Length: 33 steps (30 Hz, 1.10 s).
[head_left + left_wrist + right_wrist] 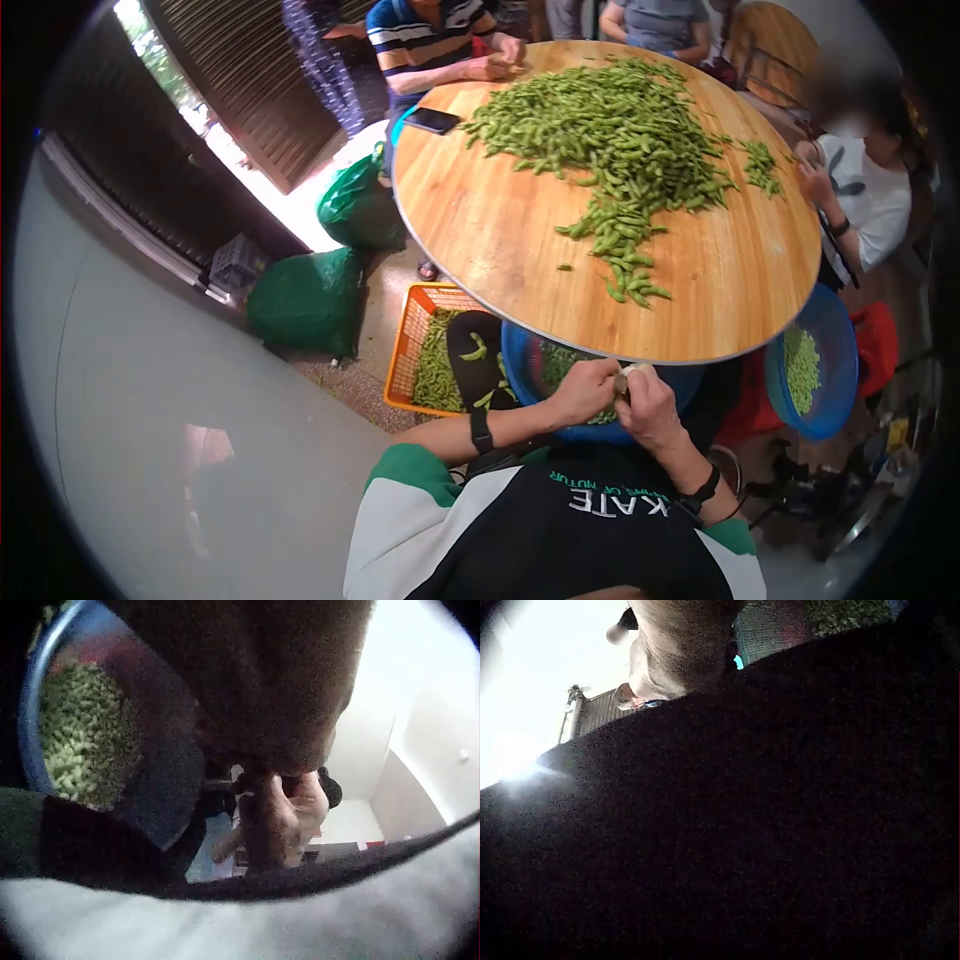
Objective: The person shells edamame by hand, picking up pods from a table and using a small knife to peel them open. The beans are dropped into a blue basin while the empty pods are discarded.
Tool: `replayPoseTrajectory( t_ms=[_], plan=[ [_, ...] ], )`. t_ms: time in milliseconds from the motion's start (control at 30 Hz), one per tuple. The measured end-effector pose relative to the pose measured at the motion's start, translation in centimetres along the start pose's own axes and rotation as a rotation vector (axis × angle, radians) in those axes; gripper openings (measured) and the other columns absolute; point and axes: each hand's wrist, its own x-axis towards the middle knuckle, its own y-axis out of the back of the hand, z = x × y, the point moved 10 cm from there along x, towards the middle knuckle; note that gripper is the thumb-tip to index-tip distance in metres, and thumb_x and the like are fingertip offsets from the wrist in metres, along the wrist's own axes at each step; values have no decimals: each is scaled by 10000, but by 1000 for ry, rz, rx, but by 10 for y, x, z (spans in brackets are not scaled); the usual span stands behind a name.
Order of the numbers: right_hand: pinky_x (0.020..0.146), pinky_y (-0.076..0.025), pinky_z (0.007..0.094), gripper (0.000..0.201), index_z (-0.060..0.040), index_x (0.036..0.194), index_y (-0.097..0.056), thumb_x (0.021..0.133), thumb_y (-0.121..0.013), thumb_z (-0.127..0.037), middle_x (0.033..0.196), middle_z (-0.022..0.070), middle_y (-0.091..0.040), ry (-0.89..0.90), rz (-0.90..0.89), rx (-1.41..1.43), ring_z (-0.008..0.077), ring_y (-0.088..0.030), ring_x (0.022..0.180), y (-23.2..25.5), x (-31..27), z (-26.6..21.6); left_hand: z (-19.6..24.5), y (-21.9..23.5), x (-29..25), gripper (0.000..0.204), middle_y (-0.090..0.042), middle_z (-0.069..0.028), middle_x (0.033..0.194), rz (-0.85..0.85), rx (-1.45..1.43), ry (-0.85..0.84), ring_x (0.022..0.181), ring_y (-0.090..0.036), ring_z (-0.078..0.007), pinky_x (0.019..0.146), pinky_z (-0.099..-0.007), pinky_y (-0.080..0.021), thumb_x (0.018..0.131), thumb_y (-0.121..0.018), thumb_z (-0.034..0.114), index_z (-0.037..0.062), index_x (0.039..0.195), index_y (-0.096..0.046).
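Note:
Both hands meet in the head view just off the table's near edge, above a blue basin (515, 365) with green beans or pods in it. The left hand (585, 392) has its fingers curled and pinched at a small item (621, 384), brownish and too small to identify. From the other side the right hand (652, 408) grips the same item, thumb and fingers bent round it. A large heap of green pods (625, 125) lies on the round wooden table (480, 220). In the left wrist view the hand (277, 817) is dark and its fingertips are unclear.
An orange basket (400, 370) of pods stands at the left, a dark slipper-like object (470, 350) beside it. Another blue basin (835, 365) with pale beans is at the right. Green sacks (305, 300) lie by the door. Several people sit round the table; a phone (432, 121) lies on it.

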Motion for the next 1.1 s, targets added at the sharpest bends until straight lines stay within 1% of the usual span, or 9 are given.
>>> replayPoseTrajectory(
  t_ms=[233, 300, 367, 467, 500, 633, 733, 933, 1100],
  plan=[
    [599, -484, 430, 253, 0, 889, -487, 696, -648, -37, 815, 192, -506, -24, -47, 7, 382, -562, 715, -3, -2, -1, -8, -10, -3, 85, -566, -242, 734, -65, -28, 85, 717, -592, -387, 642, -417, -460, 779, -508, 50, -16, 810, -553],
    [605, -487, 428, 272, 4, 920, -498, 698, -649, -42, 827, 191, -512, -46, -24, 11, 382, -565, 729, -4, -3, 10, -1, -9, -5, 78, -569, -246, 765, -89, -63, 18, 735, -582, -405, 657, -431, -464, 767, -508, 40, -11, 819, -536],
    [603, -487, 422, 306, 12, 974, -521, 702, -653, -37, 846, 192, -527, -79, 11, 55, 389, -569, 740, 4, -8, 18, 12, -11, -11, 197, -583, -230, 818, -75, 194, -189, 772, -590, -398, 673, -450, -475, 746, -547, 65, 5, 932, -567],
    [624, -496, 415, 354, 18, 1021, -520, 701, -649, -61, 851, 181, -524, -74, 29, 81, 367, -580, 760, 9, -4, 16, 27, -3, -15, 191, -576, -240, 781, -109, 8, -106, 758, -576, -442, 640, -482, -467, 782, -564, 63, 3, 960, -535],
    [623, -497, 410, 359, 17, 1027, -520, 700, -647, -62, 851, 181, -523, -61, 10, 87, 363, -582, 753, 7, -5, 15, 18, -7, -16, 212, -610, -223, 803, -98, 40, -151, 715, -618, -381, 636, -389, -496, 787, -560, 37, -6, 995, -566],
    [619, -499, 401, 345, 17, 1005, -505, 697, -642, -61, 841, 182, -516, -57, -21, 71, 359, -581, 730, 6, -7, 19, 15, -9, -17, 172, -593, -165, 742, -195, 41, 7, 643, -608, -211, 581, -322, -486, 830, -540, 34, -14, 994, -554],
    [618, -494, 414, 303, 27, 952, -476, 696, -623, -41, 822, 188, -504, -60, 27, 143, 377, -570, 721, 8, -5, 18, 8, -13, -19, 152, -620, -57, 806, -209, -572, 270, 672, -581, -97, 532, -243, -459, 855, -582, 84, -9, 964, -533],
    [628, -485, 431, 293, 44, 947, -456, 686, -582, -2, 832, 210, -502, -100, 17, 190, 402, -561, 722, 7, -4, 21, 4, -15, -18, 74, -614, -47, 806, -197, -604, 268, 672, -576, -87, 534, -218, -457, 895, -554, 29, 7, 961, -526],
    [596, -478, 425, 259, 25, 923, -474, 690, -585, 6, 803, 196, -511, -127, 40, 214, 396, -560, 697, 9, -6, 31, -1, 8, -18, 94, -586, -40, 702, -143, -278, 135, 635, -556, -88, 531, -253, -442, 863, -595, 38, -19, 900, -531]
  ],
)
